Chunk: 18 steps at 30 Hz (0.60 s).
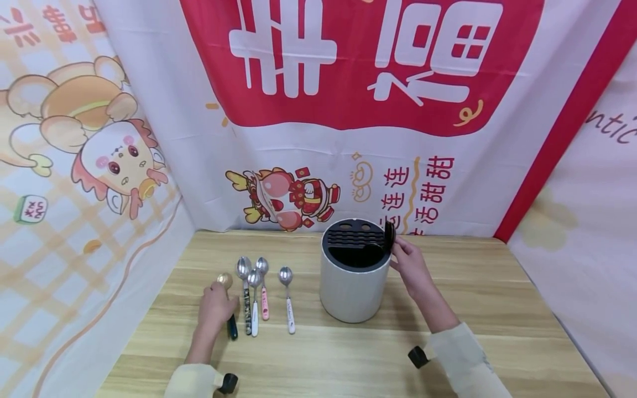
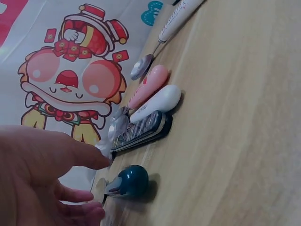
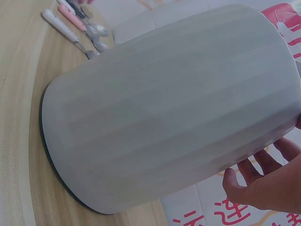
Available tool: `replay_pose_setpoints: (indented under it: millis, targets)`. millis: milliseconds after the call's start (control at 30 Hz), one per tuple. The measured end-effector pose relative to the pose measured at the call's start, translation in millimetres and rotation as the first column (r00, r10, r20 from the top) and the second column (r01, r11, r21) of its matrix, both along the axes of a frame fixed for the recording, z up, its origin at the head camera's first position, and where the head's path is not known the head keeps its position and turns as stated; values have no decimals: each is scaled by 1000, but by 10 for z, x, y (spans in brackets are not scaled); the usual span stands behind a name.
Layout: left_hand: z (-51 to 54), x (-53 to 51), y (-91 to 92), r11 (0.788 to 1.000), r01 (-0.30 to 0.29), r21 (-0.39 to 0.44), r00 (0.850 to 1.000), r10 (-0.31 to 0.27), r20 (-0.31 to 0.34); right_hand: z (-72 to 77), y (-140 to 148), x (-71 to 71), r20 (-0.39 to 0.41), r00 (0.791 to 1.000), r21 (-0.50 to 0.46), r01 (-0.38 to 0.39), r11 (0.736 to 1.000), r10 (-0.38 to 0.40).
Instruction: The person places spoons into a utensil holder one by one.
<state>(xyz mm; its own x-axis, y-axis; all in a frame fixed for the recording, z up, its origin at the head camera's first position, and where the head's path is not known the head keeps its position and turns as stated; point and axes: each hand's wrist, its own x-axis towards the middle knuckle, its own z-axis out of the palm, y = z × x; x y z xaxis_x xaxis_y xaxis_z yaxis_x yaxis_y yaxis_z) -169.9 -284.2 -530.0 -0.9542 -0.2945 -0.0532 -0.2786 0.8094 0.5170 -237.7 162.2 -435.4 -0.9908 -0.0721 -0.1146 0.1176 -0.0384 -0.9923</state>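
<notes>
My left hand (image 1: 215, 309) is over a spoon with a gold bowl (image 1: 225, 279) and a dark green handle (image 2: 134, 181). In the left wrist view the thumb and fingers are spread on either side of this spoon's neck, with a gap visible. Just right of it lies a spoon with a patterned black handle (image 1: 247, 309). My right hand (image 1: 413, 271) touches the upper right side of a white cylindrical utensil holder (image 1: 352, 296), fingertips against its wall. A shiny black piece (image 1: 390, 235) stands upright at the rim there; its kind is unclear.
Beyond the patterned spoon lie a white-handled spoon (image 1: 255, 318), a pink-handled spoon (image 1: 265, 304) and another white-handled spoon (image 1: 290, 315). The holder's black top (image 1: 343, 225) has slots and a large opening. Printed cloth (image 1: 293, 143) hangs behind the wooden table (image 1: 318, 365).
</notes>
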Motion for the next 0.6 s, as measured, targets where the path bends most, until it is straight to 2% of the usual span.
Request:
replay_pose_setpoints:
  millis: [67,167,400,600]
  targets:
    - [7,29,4,999,7,-32,999,-5,53,5,0,0,4,1000,1,4,1000,-4]
    - [9,61,14,997,27,-74,995,-20,98,7,4,0,4,1000,0,7,1000,-7]
    - [31,86,33,996,45,-80,990,-34,135,15,20,-2,19,1000,13,6,1000,-6]
    - [33,90,6,998,37,-43,988,-30,150,18,35,-1,30,1000,31,-6,999,5]
